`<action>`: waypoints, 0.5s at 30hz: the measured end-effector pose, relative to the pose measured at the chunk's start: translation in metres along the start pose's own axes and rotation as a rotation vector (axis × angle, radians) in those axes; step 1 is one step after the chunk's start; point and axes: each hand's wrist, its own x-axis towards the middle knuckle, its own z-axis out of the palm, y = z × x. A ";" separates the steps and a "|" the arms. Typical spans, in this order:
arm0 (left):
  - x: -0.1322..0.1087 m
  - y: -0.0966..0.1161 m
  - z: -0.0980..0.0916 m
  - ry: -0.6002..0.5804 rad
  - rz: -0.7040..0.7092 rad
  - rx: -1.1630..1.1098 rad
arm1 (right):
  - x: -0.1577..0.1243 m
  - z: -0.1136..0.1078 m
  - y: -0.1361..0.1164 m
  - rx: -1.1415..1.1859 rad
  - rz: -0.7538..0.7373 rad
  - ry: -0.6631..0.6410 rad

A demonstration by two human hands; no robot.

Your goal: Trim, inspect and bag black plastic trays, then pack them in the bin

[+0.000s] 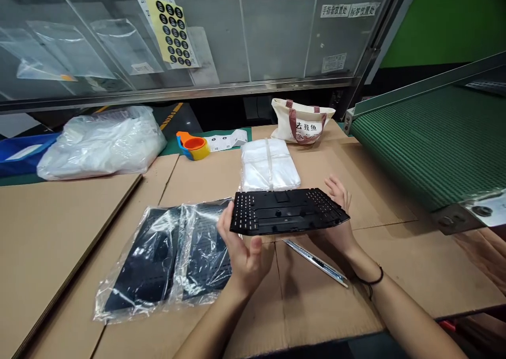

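Note:
A black plastic panel (282,214) with rows of small slots at both ends is held up over the table, tilted so one broad face shows. My left hand (247,251) grips its left end, thumb below the front edge. At the right end my right hand (338,232) holds it from behind and below; the fingertips reach past the edge, and part of the palm is hidden. Beneath the panel lies a slim silver utility knife (316,263). Left of my left hand, similar black panels (148,259) lie flat in clear plastic bags.
A banded stack of clear bags (269,165) lies behind the panel. Farther back are a canvas tote (301,123), a tape-like roll holder (194,146) and a big plastic bag (105,144). A green conveyor belt (438,137) runs at right; a cardboard sheet (51,232) lies left.

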 end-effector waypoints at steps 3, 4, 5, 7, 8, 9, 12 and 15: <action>-0.003 0.000 0.000 -0.063 0.053 -0.027 | -0.001 0.004 0.004 0.124 0.118 0.000; -0.003 0.001 0.000 -0.091 0.039 -0.072 | -0.002 0.004 0.003 0.186 0.140 -0.003; -0.004 0.002 0.001 -0.108 0.020 -0.142 | -0.002 0.003 0.002 0.249 0.152 -0.005; -0.005 0.004 0.003 -0.118 0.010 -0.298 | -0.002 0.001 -0.004 0.359 0.162 0.009; -0.005 0.005 0.004 -0.113 0.018 -0.358 | -0.001 -0.001 -0.007 0.395 0.166 0.029; -0.006 0.006 0.004 -0.108 0.027 -0.390 | -0.001 -0.002 -0.010 0.417 0.165 0.061; -0.008 0.007 0.005 -0.105 0.054 -0.362 | -0.001 -0.004 -0.016 0.437 0.103 0.144; -0.012 0.007 0.003 -0.119 0.063 -0.314 | -0.001 -0.005 -0.014 0.398 0.049 0.199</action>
